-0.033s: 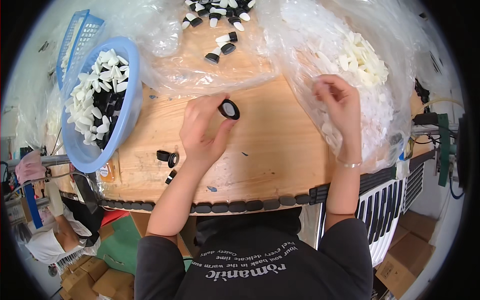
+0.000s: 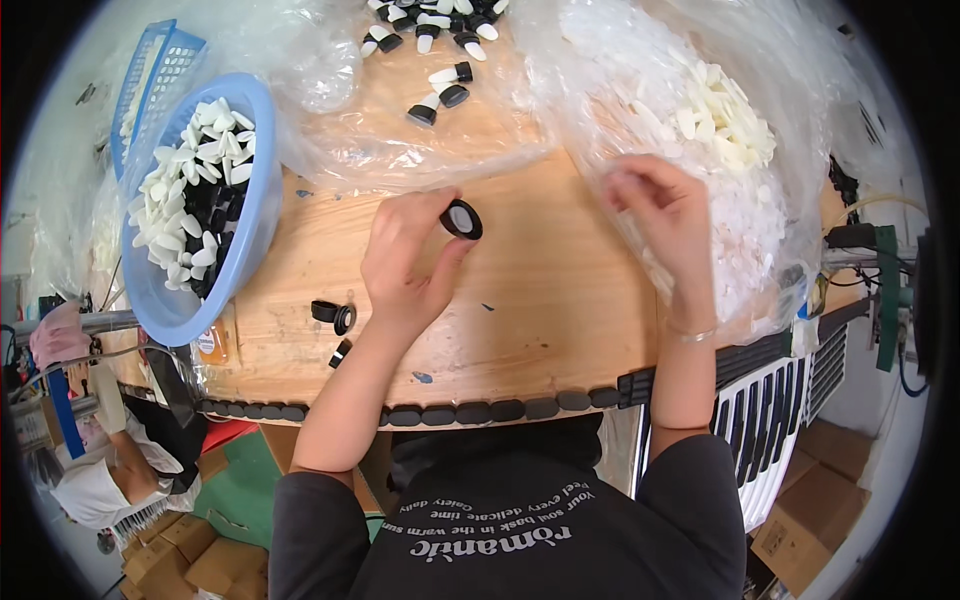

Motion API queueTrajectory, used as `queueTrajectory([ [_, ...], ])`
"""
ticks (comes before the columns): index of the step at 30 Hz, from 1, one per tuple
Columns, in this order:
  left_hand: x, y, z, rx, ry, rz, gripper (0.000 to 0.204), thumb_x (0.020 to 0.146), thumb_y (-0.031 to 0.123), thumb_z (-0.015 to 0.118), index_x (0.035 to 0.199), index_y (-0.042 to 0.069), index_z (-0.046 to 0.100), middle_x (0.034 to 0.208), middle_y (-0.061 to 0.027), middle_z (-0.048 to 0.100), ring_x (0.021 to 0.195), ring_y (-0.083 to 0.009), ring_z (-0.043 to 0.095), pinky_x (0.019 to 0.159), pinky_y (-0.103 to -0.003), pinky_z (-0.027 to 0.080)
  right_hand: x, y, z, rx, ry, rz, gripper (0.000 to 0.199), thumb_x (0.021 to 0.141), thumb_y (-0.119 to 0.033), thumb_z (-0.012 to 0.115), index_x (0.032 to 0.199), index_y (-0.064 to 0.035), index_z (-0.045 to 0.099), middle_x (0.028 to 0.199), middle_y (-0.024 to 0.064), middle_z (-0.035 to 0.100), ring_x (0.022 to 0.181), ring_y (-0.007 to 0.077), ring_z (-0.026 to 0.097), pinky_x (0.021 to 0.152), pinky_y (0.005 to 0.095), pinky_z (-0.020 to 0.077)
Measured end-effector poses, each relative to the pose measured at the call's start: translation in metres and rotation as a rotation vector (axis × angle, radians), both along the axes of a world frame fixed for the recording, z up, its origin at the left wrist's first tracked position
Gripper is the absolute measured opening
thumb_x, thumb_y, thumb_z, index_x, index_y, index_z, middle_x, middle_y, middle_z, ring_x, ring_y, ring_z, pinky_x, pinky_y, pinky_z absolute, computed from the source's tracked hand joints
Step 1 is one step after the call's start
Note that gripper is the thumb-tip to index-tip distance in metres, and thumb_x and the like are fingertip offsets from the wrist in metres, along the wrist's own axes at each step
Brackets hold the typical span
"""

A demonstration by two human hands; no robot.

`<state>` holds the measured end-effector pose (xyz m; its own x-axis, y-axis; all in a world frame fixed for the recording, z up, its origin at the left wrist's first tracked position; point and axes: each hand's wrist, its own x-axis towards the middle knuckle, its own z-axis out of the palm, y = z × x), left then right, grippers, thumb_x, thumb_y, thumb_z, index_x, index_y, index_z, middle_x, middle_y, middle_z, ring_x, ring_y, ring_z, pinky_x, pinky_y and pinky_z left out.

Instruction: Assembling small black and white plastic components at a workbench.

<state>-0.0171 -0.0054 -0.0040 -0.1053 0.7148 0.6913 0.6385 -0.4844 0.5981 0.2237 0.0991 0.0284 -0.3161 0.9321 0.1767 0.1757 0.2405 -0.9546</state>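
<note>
Between the thumb and fingers of my left hand (image 2: pixel 408 250) is a round black cap (image 2: pixel 461 219), its pale inner disc facing up. My right hand (image 2: pixel 665 205) hovers at the left edge of a clear plastic sheet with a heap of white translucent pieces (image 2: pixel 730 215). Its fingertips are pinched together and blurred; what they hold, if anything, cannot be made out. Below my left wrist, an open black cap (image 2: pixel 333 316) with a ring-shaped part and a smaller black-and-white piece (image 2: pixel 341 353) lie on the wooden table (image 2: pixel 540 300).
A blue basin (image 2: pixel 262 190) at the left holds white paddle-shaped pieces and black caps. Behind it stands a blue basket (image 2: pixel 165 75). Black caps with white tongues (image 2: pixel 430 38) lie on plastic at the far side. Cream pieces (image 2: pixel 725 118) top the right heap. A person (image 2: pixel 125 475) sits at lower left.
My right hand has shifted slightly left, away from the heap of translucent pieces. My left hand and the black cap stay almost in place.
</note>
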Motion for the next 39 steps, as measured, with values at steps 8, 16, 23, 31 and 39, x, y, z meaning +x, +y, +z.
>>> queueTrajectory([
  [8, 0.011, 0.005, -0.006, 0.074, 0.172, -0.031, 0.046, 0.063, -0.005, 0.075, 0.108, -0.003, 0.061, 0.097, -0.0149, 0.064, 0.085, -0.0301, 0.059, 0.072, -0.036, 0.049, -0.046, -0.051, 0.013, -0.089, 0.051, 0.2, 0.004, 0.083, 0.003, 0.067, 0.085, 0.0013, 0.064, 0.075, 0.0039, 0.064, 0.064, 0.0076, 0.062, 0.054, 0.0196, 0.0503],
  [16, 0.017, 0.005, -0.007, 0.109, 0.185, -0.059, 0.045, 0.065, -0.005, 0.073, 0.108, -0.005, 0.061, 0.096, -0.0155, 0.063, 0.083, -0.0298, 0.059, 0.071, -0.036, 0.049, -0.048, -0.046, 0.008, 0.053, -0.015, 0.238, 0.005, 0.081, 0.001, 0.068, 0.082, 0.0035, 0.063, 0.079, 0.004, 0.06, 0.059, 0.0093, 0.062, 0.051, 0.0196, 0.0495],
  [23, 0.023, 0.004, -0.007, 0.094, 0.151, -0.093, 0.045, 0.064, -0.005, 0.074, 0.108, -0.006, 0.061, 0.094, -0.0155, 0.064, 0.082, -0.0295, 0.059, 0.071, -0.036, 0.049, -0.052, -0.048, 0.007, 0.164, -0.032, 0.174, 0.004, 0.08, 0.002, 0.069, 0.082, 0.0023, 0.065, 0.076, 0.0041, 0.059, 0.058, 0.0093, 0.062, 0.05, 0.0194, 0.0487],
  [31, 0.024, 0.003, -0.005, 0.098, 0.095, -0.084, 0.047, 0.063, -0.007, 0.075, 0.108, -0.007, 0.061, 0.095, -0.0166, 0.064, 0.083, -0.0305, 0.06, 0.071, -0.035, 0.049, -0.061, -0.057, 0.009, 0.022, 0.085, 0.074, 0.008, 0.078, 0.001, 0.072, 0.08, 0.0013, 0.064, 0.074, 0.005, 0.06, 0.056, 0.0103, 0.062, 0.049, 0.0202, 0.0489],
  [39, 0.024, -0.002, 0.001, 0.095, 0.076, -0.062, 0.047, 0.063, -0.008, 0.074, 0.107, -0.007, 0.061, 0.097, -0.0176, 0.065, 0.083, -0.0309, 0.061, 0.073, -0.035, 0.05, -0.068, -0.057, -0.003, 0.563, 0.06, 0.03, 0.015, 0.074, -0.001, 0.075, 0.086, -0.0002, 0.067, 0.079, 0.0077, 0.063, 0.063, 0.013, 0.061, 0.052, 0.0206, 0.0474],
])
